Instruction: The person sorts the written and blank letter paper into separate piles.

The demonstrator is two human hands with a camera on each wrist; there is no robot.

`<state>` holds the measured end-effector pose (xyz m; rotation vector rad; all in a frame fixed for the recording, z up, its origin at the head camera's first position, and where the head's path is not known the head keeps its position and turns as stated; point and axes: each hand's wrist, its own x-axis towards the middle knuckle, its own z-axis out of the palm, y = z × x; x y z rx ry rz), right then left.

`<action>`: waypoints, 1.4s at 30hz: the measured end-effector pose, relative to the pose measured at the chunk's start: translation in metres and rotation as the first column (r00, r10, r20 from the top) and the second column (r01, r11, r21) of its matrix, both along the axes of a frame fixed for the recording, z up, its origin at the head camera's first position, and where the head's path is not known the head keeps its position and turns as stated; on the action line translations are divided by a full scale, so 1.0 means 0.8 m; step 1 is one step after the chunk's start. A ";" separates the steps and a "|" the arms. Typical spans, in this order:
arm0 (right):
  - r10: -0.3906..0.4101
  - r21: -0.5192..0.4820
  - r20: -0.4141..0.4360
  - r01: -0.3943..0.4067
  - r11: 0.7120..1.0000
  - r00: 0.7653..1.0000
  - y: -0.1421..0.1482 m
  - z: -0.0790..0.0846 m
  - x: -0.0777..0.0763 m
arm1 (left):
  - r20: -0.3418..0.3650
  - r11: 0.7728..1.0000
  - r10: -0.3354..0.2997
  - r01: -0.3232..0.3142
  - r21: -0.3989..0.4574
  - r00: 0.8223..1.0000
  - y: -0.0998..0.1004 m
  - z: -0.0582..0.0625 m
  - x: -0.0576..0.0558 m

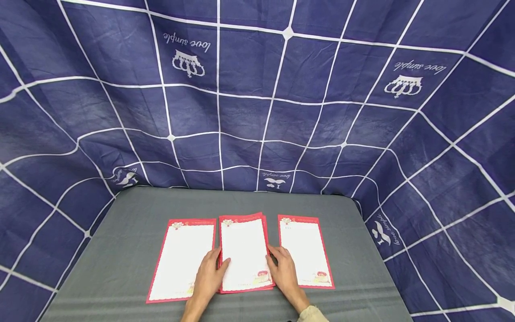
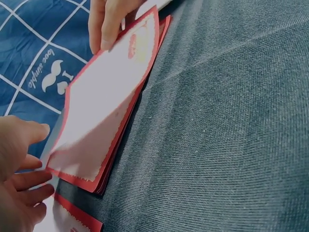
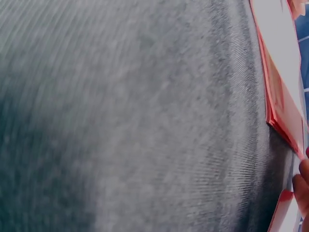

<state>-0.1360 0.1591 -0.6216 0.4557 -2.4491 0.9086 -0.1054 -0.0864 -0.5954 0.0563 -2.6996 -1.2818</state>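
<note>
A stack of red-bordered stationery sheets (image 1: pixel 243 255) lies in the middle of the table, its top sheet slightly skewed over those beneath. At its left edge, my left hand (image 1: pixel 210 273) touches the paper with its fingers; in the left wrist view the thumb (image 2: pixel 38 131) stands off the sheet. My right hand (image 1: pixel 284 270) is at the right edge, thumb in front and a finger behind, pinching the top sheet (image 2: pixel 104 101). Near that hand this sheet bows up, and a gap shows over the lower sheets (image 3: pixel 277 104).
One similar sheet (image 1: pixel 183 259) lies left of the stack, partly behind my left hand. Another sheet (image 1: pixel 303 252) lies to the right. The grey cloth-covered table (image 1: pixel 116 250) backs onto a blue curtain (image 1: pixel 241 116) with white grid lines.
</note>
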 end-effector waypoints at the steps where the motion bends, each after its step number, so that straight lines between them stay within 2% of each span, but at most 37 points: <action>1: 0.000 -0.034 0.008 0.000 0.999 1.000 -0.001 0.000 0.000 | -0.002 1.000 0.009 -0.009 0.014 1.000 0.000 -0.001 0.000; 10: -0.003 -0.245 0.126 0.034 0.969 0.992 -0.005 0.008 -0.002 | -0.079 0.997 0.051 -0.046 0.062 0.996 -0.001 0.002 -0.003; 13: -0.004 -0.295 0.159 0.051 0.954 0.987 -0.005 0.009 -0.003 | -0.080 0.995 0.056 -0.049 0.085 0.995 -0.002 0.005 -0.002; 25: -0.015 -0.354 0.185 0.081 0.932 0.983 -0.007 0.010 -0.003 | -0.094 0.968 0.089 -0.064 0.242 0.992 -0.004 -0.001 -0.002; 35: -0.034 -0.401 0.218 0.121 0.908 0.975 -0.005 0.011 -0.001 | -0.083 0.956 0.130 -0.103 0.275 0.988 -0.004 0.001 -0.004; 42: -0.027 -0.424 0.234 0.127 0.897 0.972 -0.002 0.011 0.001 | -0.098 0.957 0.140 -0.109 0.270 0.985 -0.003 0.000 -0.004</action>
